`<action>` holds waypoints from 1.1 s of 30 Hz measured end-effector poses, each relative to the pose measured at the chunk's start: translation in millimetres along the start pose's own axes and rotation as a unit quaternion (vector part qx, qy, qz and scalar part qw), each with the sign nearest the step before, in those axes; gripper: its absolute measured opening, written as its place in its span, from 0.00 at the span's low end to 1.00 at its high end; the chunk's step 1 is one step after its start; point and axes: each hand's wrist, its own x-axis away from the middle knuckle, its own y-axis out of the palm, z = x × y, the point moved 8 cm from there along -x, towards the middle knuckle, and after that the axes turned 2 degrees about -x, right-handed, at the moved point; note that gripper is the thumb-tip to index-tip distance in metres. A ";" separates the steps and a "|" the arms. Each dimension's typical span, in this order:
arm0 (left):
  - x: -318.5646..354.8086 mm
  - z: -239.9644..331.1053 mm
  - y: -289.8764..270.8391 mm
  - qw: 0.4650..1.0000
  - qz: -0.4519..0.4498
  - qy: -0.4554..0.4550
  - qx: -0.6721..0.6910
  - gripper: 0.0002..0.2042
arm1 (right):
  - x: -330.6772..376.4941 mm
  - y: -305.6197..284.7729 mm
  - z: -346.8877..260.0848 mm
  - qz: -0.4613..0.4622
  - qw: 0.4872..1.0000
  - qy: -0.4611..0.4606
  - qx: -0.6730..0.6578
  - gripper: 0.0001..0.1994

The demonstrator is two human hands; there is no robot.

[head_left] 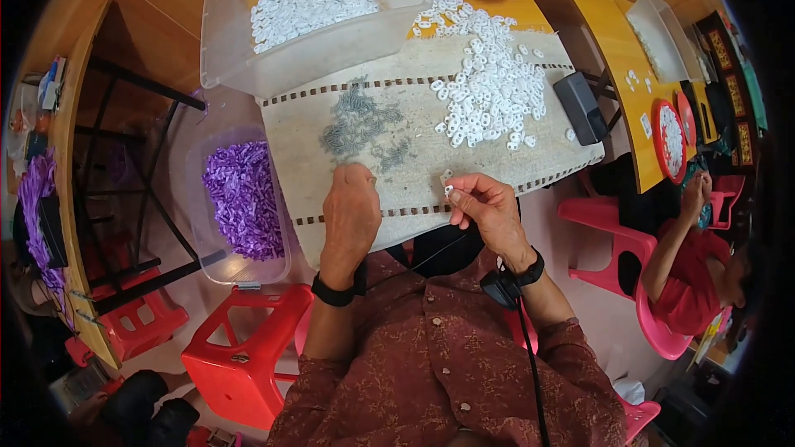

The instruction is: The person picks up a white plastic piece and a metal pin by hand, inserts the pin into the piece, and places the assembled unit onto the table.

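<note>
My right hand (487, 208) pinches a small white plastic piece (449, 190) between thumb and fingertips, above the near part of the cloth-covered table (422, 173). My left hand (352, 208) is closed, its knuckles up, at the near edge of a pile of small grey metal parts (352, 122), perhaps springs or screws. Its fingertips are hidden, so what they hold, if anything, does not show. A large heap of white plastic pieces with holes (493, 86) lies on the cloth beyond my right hand.
A translucent bin (323, 62) with more white pieces stands at the far left. A dark box (580, 107) sits on the right edge. Left of the table is a tub of purple parts (242, 198), near a red stool (248, 356). Another person (691, 281) sits at right.
</note>
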 end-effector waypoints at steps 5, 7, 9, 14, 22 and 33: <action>3.6 -4.5 0.8 0.985 0.011 -0.017 0.172 0.06 | 3.3 3.3 -5.4 0.002 1.000 0.003 -0.019 0.07; 7.2 -7.8 9.4 0.959 -0.025 -0.087 0.268 0.06 | 4.7 4.2 -6.9 0.003 1.000 0.000 -0.022 0.06; 12.0 -6.3 24.9 0.873 -0.080 -0.165 0.452 0.05 | 6.6 6.5 -9.5 0.004 1.000 -0.003 -0.025 0.06; 16.0 7.4 36.6 0.827 -0.146 -0.179 0.513 0.05 | 11.4 14.2 -12.7 0.006 0.999 -0.007 -0.032 0.05; 21.4 21.5 53.2 0.739 -0.128 -0.179 0.636 0.07 | 13.6 24.5 -13.2 0.021 0.998 -0.034 -0.042 0.05; 22.4 22.7 56.8 0.738 -0.106 -0.178 0.642 0.08 | 14.5 26.5 -10.5 0.030 0.997 -0.023 -0.066 0.07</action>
